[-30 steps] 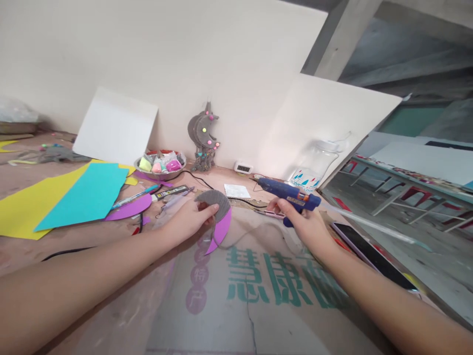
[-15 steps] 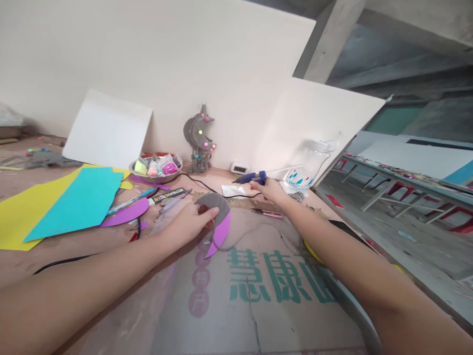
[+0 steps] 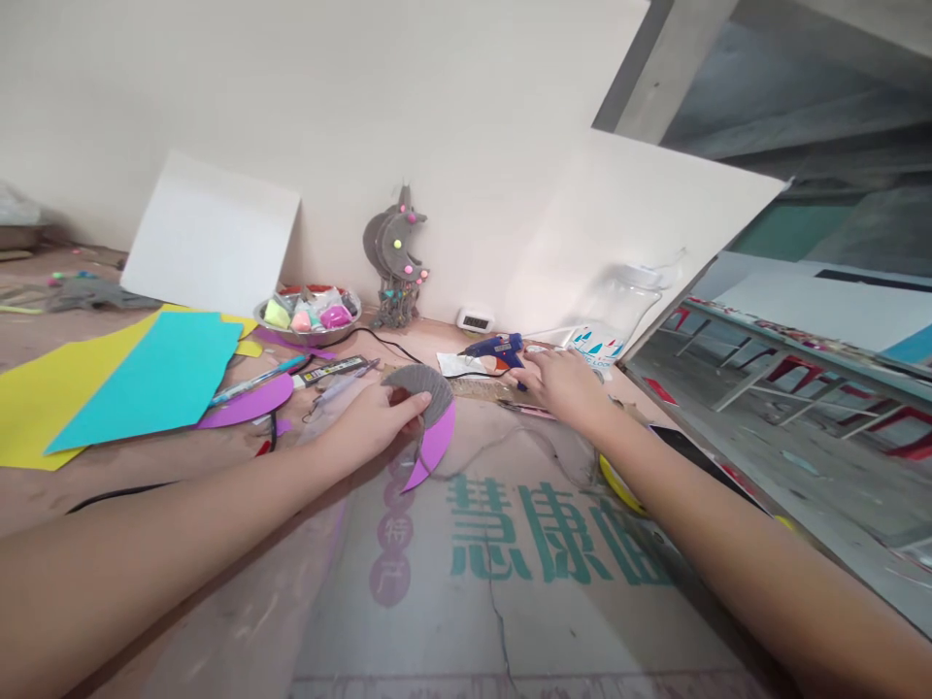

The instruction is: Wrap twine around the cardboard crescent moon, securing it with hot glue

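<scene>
My left hand [image 3: 375, 419] pinches a crescent cutout [image 3: 439, 442], purple at its lower tip and wrapped in grey yarn along the upper part. A grey yarn strand [image 3: 502, 442] trails from it to the right over the printed sheet. Farther back, a blue hot glue gun [image 3: 496, 346] rests on a white paper scrap [image 3: 455, 366]. My right hand [image 3: 566, 385] is just right of the glue gun's handle with its fingers spread and holds nothing. Whether a fingertip still touches the handle is hard to tell.
A bowl of coloured clay packs [image 3: 310, 335], a finished moon ornament [image 3: 397, 252], a small digital clock [image 3: 476, 320] and a clear jar [image 3: 618, 311] stand along the back board. Cyan paper [image 3: 156, 374] and yellow paper lie left. A yellow tape roll [image 3: 618, 485] is under my right forearm.
My right hand has let go of the glue gun, now set down on the paper scrap, and moved slightly right with fingers opening. My left hand keeps the crescent about where it was.
</scene>
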Demonstrator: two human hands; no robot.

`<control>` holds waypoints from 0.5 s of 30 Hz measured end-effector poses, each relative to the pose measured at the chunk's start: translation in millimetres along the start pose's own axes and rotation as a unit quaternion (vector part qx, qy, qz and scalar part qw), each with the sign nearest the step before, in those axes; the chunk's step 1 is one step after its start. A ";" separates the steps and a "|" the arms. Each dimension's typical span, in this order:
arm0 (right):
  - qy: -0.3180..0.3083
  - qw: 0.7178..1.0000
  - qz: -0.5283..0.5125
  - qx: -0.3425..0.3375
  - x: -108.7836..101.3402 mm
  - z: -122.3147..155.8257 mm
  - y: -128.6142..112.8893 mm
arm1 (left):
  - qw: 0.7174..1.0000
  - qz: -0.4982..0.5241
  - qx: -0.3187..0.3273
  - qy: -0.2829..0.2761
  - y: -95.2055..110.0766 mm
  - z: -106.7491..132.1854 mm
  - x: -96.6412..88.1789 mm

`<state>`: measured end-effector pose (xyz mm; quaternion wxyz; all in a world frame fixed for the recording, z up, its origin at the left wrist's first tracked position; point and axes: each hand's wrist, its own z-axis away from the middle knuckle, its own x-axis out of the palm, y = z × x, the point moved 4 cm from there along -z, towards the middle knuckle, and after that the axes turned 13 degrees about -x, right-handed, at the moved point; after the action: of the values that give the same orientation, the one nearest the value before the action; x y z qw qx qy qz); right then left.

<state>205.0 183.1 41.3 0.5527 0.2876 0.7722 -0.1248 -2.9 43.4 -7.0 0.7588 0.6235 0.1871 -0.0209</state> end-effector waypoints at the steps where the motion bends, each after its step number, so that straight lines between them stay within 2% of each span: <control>1: -0.005 0.998 -0.055 -0.022 -2.7 6.4 -11.9 | 1.000 -0.001 0.001 0.001 0.3 -0.2 -0.4; 4: -0.038 0.975 -0.210 -0.062 -5.0 25.3 -53.4 | 1.000 0.005 0.013 0.002 1.0 -1.0 -1.2; 8: -0.059 0.953 -0.257 -0.150 -2.7 42.2 -103.0 | 0.999 0.022 0.040 0.000 3.0 -0.5 -1.5; 11: -0.050 0.934 -0.310 -0.168 1.7 46.1 -115.3 | 0.999 0.022 0.048 0.003 2.8 -0.1 -1.8; 15: -0.020 0.929 -0.347 -0.127 5.9 47.6 -107.8 | 0.999 -0.009 0.039 0.007 1.3 0.8 -1.8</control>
<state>178.1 73.9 5.3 0.5219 -0.0736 0.8220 -0.2155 -4.0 42.6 -5.1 0.7321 0.6513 0.1973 -0.0306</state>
